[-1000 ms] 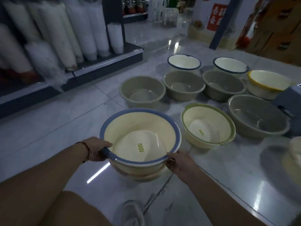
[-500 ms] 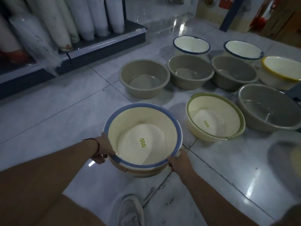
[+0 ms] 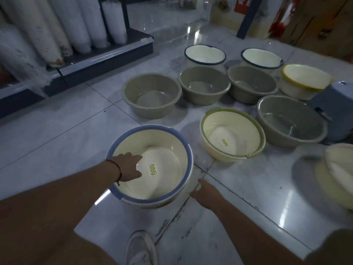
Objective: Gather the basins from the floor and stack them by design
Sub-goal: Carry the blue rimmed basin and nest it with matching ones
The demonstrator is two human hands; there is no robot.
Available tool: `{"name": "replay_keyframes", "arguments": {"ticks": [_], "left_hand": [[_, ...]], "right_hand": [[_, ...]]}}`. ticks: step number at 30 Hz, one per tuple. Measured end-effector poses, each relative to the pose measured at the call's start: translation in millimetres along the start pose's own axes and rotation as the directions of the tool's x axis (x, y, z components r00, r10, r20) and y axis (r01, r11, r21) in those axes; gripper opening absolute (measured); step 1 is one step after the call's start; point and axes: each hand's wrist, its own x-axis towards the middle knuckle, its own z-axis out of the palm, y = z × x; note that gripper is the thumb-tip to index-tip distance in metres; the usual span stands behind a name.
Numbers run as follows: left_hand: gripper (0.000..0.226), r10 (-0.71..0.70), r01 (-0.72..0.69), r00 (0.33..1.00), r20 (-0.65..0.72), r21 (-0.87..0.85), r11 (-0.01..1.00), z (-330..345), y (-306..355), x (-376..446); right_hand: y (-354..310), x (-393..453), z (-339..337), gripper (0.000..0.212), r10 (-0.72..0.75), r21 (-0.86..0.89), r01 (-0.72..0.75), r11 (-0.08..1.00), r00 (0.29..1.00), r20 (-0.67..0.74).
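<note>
Change since half a second back: left hand point(image 3: 127, 166) off the rim, now inside the blue-rimmed basin point(image 3: 186, 150), fingers point(image 3: 131, 156) spread flat, gripping nothing. Right hand point(image 3: 205, 191) off too, hanging loose just beside the wall. Basin upright on the floor point(image 3: 57, 131), mouth up, round, no long axis.

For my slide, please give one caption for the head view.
Left hand reaching inside blue-rimmed basin, right hand beside it, other basins waiting.

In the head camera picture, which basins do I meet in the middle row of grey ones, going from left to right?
Left grey basin → middle grey basin → right grey basin → yellow-rimmed basin, which ends the row.
</note>
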Motion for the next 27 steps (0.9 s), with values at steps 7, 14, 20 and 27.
{"name": "replay_keyframes", "arguments": {"ticks": [7,14,20,27], "left_hand": [[0.073,0.189,-0.168,0.971,-0.144,0.145,0.975,-22,76,-1],[0.067,0.371,-0.339,0.917,-0.147,0.202,0.919,-39,184,13],[0.06,0.48,-0.434,0.867,-0.135,0.269,0.86,-32,250,44],[0.059,0.368,-0.331,0.925,-0.096,0.274,0.903,-17,266,91]], "right_hand": [[59,-31,-54,0.068,0.026,-0.17,-0.05,0.984,0.99,-0.139],[115,-42,-105,0.066,0.128,-0.237,-0.187,0.953,0.961,-0.244],[130,-3,-124,0.065,0.105,-0.312,-0.183,0.932,0.963,-0.249],[119,88,-126,0.07,0.007,-0.418,-0.112,0.901,0.97,-0.243]]}}
